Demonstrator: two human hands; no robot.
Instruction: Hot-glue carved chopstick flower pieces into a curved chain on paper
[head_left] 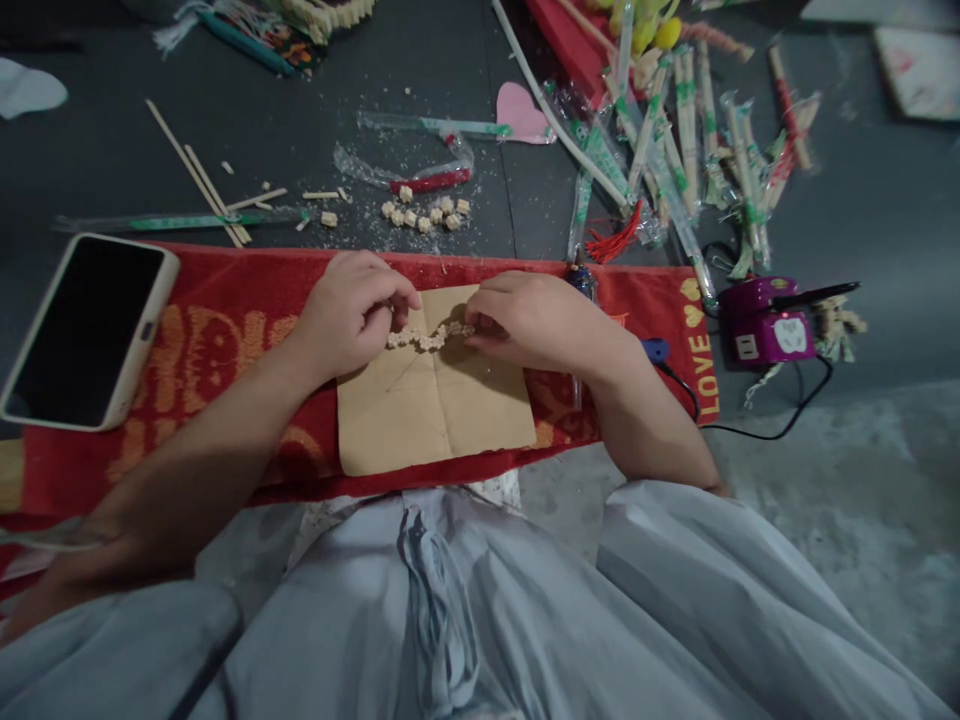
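Observation:
A string of small pale wooden beads stretches between my two hands above a creased tan sheet. My left hand, fingers curled, grips the string's left end. On the other side my right hand pinches its right end between thumb and fingers. Beneath the sheet lies a red towel with orange lettering. Beyond my hands, several loose wooden pieces of similar colour rest on the dark table among crumbs.
A phone lies at the left. Thin wooden sticks are scattered behind it. A purple device with a black cable stands at the right. Plastic-wrapped sticks pile up at the back right, near a red tassel.

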